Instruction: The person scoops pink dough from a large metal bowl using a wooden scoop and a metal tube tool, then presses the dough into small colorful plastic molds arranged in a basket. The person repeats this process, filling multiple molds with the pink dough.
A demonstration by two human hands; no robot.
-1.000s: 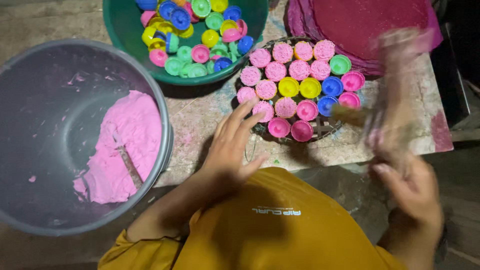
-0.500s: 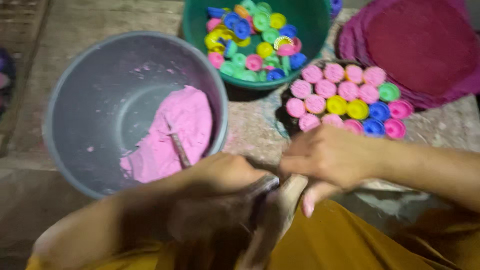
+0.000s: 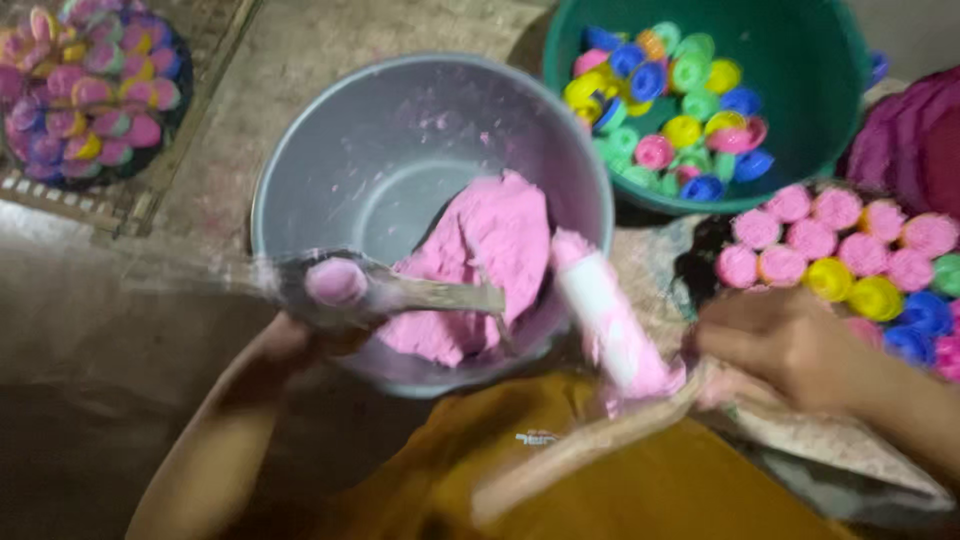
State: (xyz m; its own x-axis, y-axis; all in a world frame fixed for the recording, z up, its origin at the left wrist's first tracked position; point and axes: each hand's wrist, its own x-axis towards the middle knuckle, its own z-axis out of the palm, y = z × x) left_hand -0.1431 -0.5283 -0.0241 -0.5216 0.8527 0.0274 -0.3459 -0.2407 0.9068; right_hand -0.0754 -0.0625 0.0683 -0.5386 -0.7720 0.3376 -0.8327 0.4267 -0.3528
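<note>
A grey bowl (image 3: 400, 130) holds a mound of pink dough (image 3: 490, 250). My left hand (image 3: 290, 345) sits at the bowl's near rim and grips a blurred spoon (image 3: 420, 295) with a lump of pink dough on it. My right hand (image 3: 790, 340) is to the right of the bowl, beside a tray of moulds. It holds a clear plastic bag (image 3: 610, 320) smeared with pink dough, whose tip points up at the bowl's rim. Motion blur hides the fingers of both hands.
A green basin (image 3: 820, 60) of small coloured moulds stands behind the bowl on the right. A dark tray (image 3: 700, 265) of pink-filled moulds lies at the right, and another filled tray (image 3: 90, 90) at the top left. My yellow garment (image 3: 620, 480) fills the bottom.
My hands have come apart from in front of my body. The left now lifts a spoonful of dough over the bowl, and the right holds the bag beside the rim. The view has shifted left.
</note>
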